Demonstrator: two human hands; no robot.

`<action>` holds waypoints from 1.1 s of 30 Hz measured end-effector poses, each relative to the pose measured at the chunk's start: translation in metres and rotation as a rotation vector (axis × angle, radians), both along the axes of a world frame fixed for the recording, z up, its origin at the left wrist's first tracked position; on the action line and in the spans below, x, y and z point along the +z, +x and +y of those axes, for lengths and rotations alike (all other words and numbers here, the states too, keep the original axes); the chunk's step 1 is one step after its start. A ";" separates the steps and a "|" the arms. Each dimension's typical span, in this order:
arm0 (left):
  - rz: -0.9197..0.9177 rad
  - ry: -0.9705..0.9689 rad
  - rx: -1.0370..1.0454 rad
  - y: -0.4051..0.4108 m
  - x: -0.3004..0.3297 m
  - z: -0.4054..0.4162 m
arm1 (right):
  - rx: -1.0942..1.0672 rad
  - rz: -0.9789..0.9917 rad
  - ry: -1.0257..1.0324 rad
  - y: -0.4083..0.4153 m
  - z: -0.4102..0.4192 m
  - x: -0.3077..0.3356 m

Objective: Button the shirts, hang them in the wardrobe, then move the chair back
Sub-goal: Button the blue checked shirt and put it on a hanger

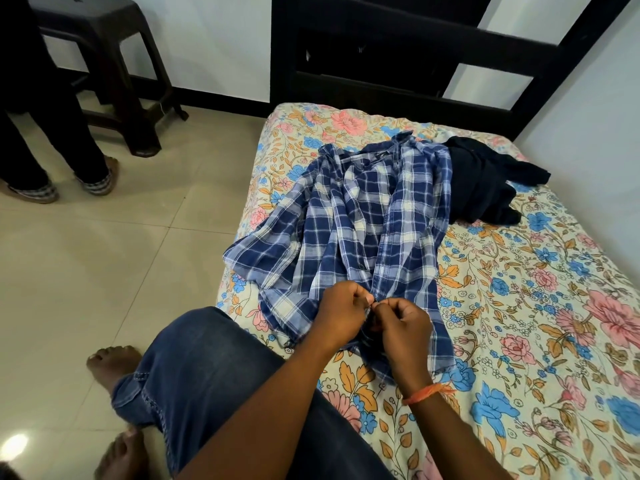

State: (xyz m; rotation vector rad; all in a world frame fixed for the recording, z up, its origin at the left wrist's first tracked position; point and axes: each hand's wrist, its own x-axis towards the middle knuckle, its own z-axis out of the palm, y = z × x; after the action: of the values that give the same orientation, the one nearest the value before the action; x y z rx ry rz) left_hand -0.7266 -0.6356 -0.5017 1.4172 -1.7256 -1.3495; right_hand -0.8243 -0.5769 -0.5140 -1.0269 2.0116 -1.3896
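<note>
Head view | plaid shirt (360, 216) on bed (519, 306) | both hands, left hand (341, 315) and right hand (403, 329), pinch its lower front

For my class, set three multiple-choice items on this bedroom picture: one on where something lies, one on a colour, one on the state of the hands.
1. Where does the dark garment lie?
A. On the floor
B. On the bed, beside the plaid shirt, toward the headboard
C. On the stool

2. What colours is the plaid shirt?
A. Blue and white
B. Red and black
C. Green and yellow

3. What are the hands doing?
A. Resting flat on the bed
B. Both pinching the shirt's front near its hem
C. Lifting the stool

Answers: 1 B, it rests on the floral bedsheet. 2 A, blue and white checks show. 3 B, left hand and right hand meet there, fingers curled.
</note>
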 end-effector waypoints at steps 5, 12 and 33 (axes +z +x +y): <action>-0.260 -0.186 0.033 -0.004 0.000 0.008 | 0.005 0.010 0.001 0.006 -0.002 -0.004; -0.187 -0.154 0.170 -0.008 0.005 0.013 | -0.019 -0.068 -0.038 0.012 -0.009 -0.005; -0.576 -0.448 -0.221 -0.004 -0.006 0.000 | 0.110 0.245 0.037 -0.030 -0.046 0.025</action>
State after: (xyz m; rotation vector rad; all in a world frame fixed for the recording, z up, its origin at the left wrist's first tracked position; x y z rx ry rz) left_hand -0.7307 -0.6352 -0.5073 1.4582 -2.4227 -0.5963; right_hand -0.8542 -0.6231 -0.4892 -1.3252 2.1064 -1.2144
